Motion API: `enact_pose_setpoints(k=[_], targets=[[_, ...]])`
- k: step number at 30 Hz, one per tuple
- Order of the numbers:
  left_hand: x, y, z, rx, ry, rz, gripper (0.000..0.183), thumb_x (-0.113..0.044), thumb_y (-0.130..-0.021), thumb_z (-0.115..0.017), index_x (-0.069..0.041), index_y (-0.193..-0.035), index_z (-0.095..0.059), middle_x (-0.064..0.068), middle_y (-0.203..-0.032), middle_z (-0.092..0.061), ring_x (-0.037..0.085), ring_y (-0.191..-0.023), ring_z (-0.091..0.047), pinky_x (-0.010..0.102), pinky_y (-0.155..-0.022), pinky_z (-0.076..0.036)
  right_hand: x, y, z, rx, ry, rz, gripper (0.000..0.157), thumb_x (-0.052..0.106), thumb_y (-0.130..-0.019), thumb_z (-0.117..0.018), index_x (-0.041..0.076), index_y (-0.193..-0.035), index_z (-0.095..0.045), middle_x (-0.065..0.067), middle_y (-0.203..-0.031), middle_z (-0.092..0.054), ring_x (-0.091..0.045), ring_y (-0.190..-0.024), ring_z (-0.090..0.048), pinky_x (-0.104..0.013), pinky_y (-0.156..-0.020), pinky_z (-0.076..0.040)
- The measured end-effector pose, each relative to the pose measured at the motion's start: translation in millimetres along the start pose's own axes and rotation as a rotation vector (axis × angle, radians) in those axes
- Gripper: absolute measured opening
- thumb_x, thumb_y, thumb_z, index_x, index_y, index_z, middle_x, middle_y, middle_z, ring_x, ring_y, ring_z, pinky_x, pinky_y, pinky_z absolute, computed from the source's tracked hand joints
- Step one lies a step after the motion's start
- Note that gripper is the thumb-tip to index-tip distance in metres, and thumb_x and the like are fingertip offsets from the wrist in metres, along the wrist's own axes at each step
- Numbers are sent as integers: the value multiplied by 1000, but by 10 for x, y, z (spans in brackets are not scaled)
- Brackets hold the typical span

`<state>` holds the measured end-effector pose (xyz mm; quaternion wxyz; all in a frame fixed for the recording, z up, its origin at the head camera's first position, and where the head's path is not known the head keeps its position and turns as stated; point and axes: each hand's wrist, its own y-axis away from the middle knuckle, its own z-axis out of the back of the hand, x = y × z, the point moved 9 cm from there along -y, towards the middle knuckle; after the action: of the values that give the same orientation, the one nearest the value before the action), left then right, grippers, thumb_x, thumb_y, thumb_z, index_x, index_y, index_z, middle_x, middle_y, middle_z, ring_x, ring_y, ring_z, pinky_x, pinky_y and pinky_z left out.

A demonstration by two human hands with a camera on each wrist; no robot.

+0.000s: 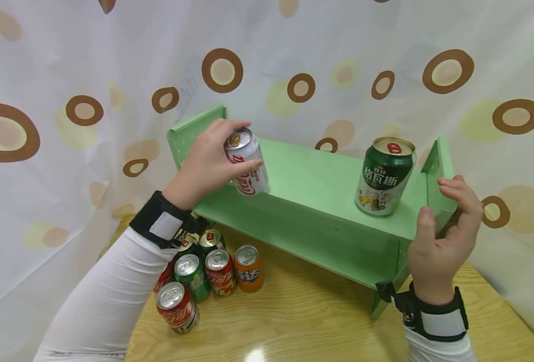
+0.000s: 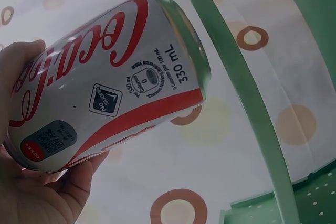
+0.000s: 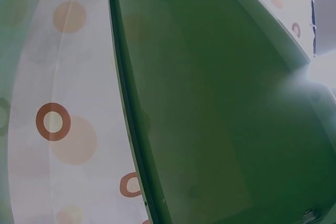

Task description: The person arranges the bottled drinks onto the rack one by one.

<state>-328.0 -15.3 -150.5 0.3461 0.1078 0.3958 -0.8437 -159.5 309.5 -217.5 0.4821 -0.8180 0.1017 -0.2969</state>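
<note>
My left hand (image 1: 212, 163) grips a white Coca-Cola can (image 1: 251, 173) by its upper part, thumb across the front and fingers behind. In the head view the can overlaps the left part of the green shelf's top board (image 1: 307, 173). The left wrist view shows the same silver-white can (image 2: 110, 77) tilted, its base toward the shelf. My right hand (image 1: 448, 241) is at the shelf's right end panel, fingers and thumb apart, holding nothing. Left of that hand, a green and white can (image 1: 384, 176) stands upright on the top board.
Several cans stand on the wooden table (image 1: 294, 322) below the left forearm, among them a red cola can (image 1: 177, 307), a green can (image 1: 192, 276) and an orange can (image 1: 249, 269). A spotted curtain (image 1: 267, 60) hangs behind the shelf.
</note>
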Motion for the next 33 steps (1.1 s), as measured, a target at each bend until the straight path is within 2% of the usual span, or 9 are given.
enact_pose_setpoints(k=[9, 21, 33], targets=[[2, -77, -163, 31, 16, 24, 68, -27, -85, -86, -7, -143, -56, 13, -134, -58, 24, -110, -60, 38, -89, -57, -18, -13, 8, -4, 0, 8, 25, 2, -85, -53, -13, -105, -58, -13, -117, -65, -29, -123, -56, -48, -126, -27], [25, -71, -233, 63, 40, 62, 70, -25, -87, -85, -9, -147, -53, 13, -133, -57, 25, -110, -62, 40, -90, -57, -9, 18, 0, 14, -19, 12, 26, 2, -86, -55, -14, -107, -57, -14, -118, -65, -28, -121, -56, -49, -126, -26], [120, -133, -350, 67, 57, 106, 81, -27, -89, -83, -12, -156, -41, 13, -144, -53, 26, -116, -62, 42, -91, -57, 3, -3, 7, 10, -10, 20, 27, 5, -88, -57, -14, -107, -57, -14, -118, -65, -29, -122, -56, -49, -126, -27]])
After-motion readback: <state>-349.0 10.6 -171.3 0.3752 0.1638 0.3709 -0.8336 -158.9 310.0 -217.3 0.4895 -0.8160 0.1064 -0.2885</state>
